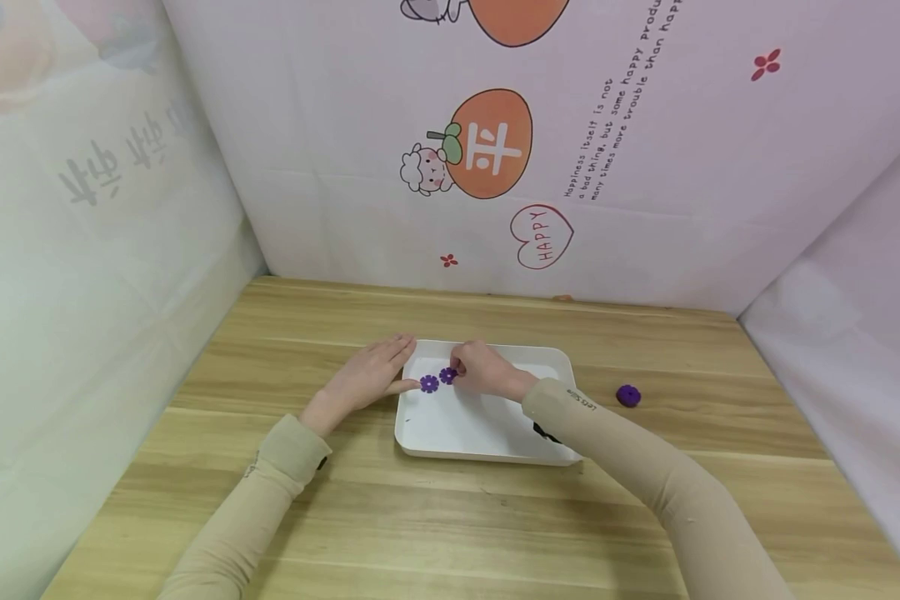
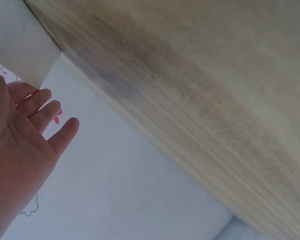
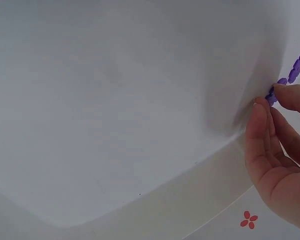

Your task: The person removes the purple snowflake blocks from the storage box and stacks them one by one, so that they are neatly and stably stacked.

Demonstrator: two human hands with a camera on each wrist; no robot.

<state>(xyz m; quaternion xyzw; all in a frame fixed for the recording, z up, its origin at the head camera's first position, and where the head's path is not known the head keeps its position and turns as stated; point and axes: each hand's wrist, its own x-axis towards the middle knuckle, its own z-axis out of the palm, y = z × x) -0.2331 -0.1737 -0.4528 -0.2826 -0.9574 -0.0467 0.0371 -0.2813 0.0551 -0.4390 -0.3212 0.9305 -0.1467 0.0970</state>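
Note:
A white shallow tray (image 1: 487,425) lies on the wooden table. My left hand (image 1: 367,371) rests at its left rim with the fingers straight, and its thumb tip reaches a purple snowflake disc (image 1: 429,383) inside the tray. Just right of that one is a second purple snowflake disc (image 1: 447,376), pinched between the thumb and fingers of my right hand (image 1: 483,369). The right wrist view shows the pinched disc (image 3: 271,97) tilted near the tray wall, with the other disc (image 3: 297,68) beyond it. The left wrist view has my left hand (image 2: 27,130) but no disc.
Another purple piece (image 1: 628,395), thicker and perhaps stacked discs, lies on the table (image 1: 435,525) right of the tray. A printed white cloth (image 1: 345,167) hangs behind the table, with pale cloth on both sides. My right forearm crosses the tray's right rim.

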